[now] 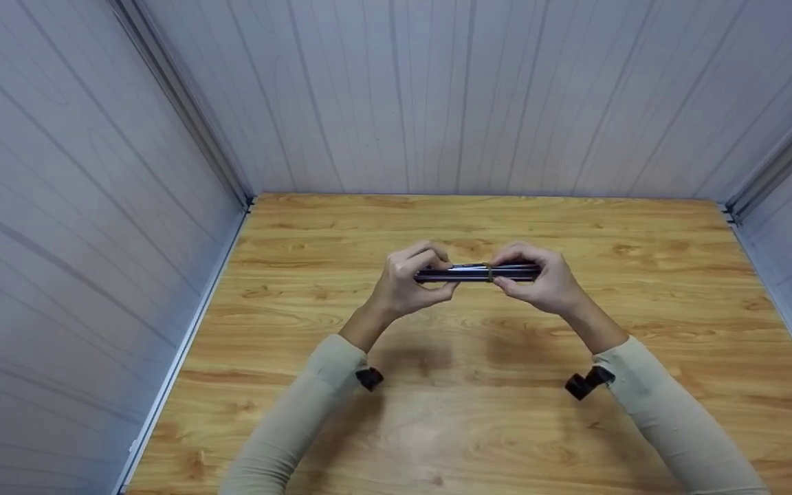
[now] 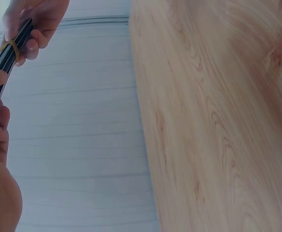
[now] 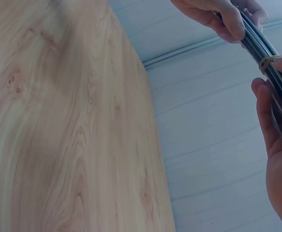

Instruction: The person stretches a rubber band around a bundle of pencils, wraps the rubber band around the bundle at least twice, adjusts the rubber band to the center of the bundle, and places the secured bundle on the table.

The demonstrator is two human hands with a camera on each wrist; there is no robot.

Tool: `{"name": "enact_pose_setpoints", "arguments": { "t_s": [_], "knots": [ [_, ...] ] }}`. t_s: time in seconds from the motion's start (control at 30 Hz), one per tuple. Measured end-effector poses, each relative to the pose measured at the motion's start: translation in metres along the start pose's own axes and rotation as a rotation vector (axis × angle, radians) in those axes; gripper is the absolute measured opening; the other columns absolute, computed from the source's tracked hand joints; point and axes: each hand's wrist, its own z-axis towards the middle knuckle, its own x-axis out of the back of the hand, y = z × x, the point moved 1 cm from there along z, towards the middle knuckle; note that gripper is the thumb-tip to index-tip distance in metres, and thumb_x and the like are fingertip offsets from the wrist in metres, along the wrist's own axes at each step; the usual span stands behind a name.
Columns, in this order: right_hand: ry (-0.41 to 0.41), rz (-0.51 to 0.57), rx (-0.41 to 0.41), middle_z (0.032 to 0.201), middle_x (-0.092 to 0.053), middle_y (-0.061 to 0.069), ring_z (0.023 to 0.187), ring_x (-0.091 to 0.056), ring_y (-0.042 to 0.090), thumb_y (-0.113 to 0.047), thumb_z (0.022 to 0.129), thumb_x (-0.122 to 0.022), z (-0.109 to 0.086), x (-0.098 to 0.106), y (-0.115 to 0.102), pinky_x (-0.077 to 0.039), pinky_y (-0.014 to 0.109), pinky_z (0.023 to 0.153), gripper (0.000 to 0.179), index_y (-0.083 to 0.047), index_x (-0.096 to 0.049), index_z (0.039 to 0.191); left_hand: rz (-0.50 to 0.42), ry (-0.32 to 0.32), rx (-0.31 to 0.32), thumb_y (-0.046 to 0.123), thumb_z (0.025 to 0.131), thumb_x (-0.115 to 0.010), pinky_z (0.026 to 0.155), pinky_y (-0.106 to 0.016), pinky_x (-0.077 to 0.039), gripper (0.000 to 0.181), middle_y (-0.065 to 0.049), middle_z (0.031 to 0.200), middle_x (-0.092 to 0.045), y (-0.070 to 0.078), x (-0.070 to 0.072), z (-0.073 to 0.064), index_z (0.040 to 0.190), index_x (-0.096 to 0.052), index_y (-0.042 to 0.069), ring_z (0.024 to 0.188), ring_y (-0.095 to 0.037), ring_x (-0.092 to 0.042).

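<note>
A bundle of dark, slender, pen-like sticks [image 1: 468, 275] is held level above the table, lying crosswise between the two hands. Around it, right of its middle, runs a yellowish rubber band [image 1: 489, 273]. My left hand [image 1: 410, 280] grips the left end between thumb and fingers. At the other end my right hand [image 1: 546, 280] pinches the bundle close beside the band, thumb below and fingers above. In the right wrist view the long sticks [image 3: 258, 42] lie side by side, and the thumb touches the band [image 3: 265, 64]. Both ends are partly hidden by the hands.
A wood-grain table [image 1: 478, 426] spreads beneath the hands. White grooved panels [image 1: 430, 96] stand behind it and on both sides. Small black camera mounts [image 1: 580, 385] sit at the wrists, by the light sleeves [image 1: 671, 419].
</note>
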Motion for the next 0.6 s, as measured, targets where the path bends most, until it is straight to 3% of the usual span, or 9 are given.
{"name": "enact_pose_setpoints", "arguments": {
  "t_s": [0.1,0.37,0.6],
  "knots": [
    [-0.004,0.013,0.033,0.116,-0.082,-0.006,0.1,-0.078,0.006,0.025,0.087,-0.078,0.0024,-0.001,0.0012,-0.065,0.018,0.083,0.027,0.015,-0.078,0.112,-0.019,0.013,0.022,-0.004,0.084,-0.09,0.073,-0.033,-0.065,0.02,-0.014,0.095,-0.077,0.0009,-0.0015,-0.0004,0.088,-0.071,0.002,0.08,-0.024,-0.075],
    [-0.025,0.009,0.108,0.115,-0.086,-0.007,0.097,-0.081,0.004,0.029,0.082,-0.081,0.0069,-0.0035,0.0035,-0.064,0.017,0.077,0.033,0.015,-0.082,0.111,-0.026,-0.024,0.041,-0.001,0.088,-0.09,0.074,-0.031,-0.066,0.016,-0.014,0.093,-0.078,0.0037,-0.0066,0.0016,0.09,-0.074,0.001,0.079,-0.023,-0.075],
    [0.026,0.114,-0.02,0.104,-0.088,-0.005,0.079,-0.083,0.006,0.026,0.09,-0.076,0.0011,-0.0004,0.0057,-0.066,0.022,0.07,0.026,0.022,-0.077,0.115,0.06,0.008,-0.028,0.004,0.086,-0.097,0.078,-0.03,-0.068,0.024,-0.013,0.098,-0.082,0.0044,-0.0013,-0.0007,0.105,-0.083,0.001,0.085,-0.025,-0.08]
  ]
}}
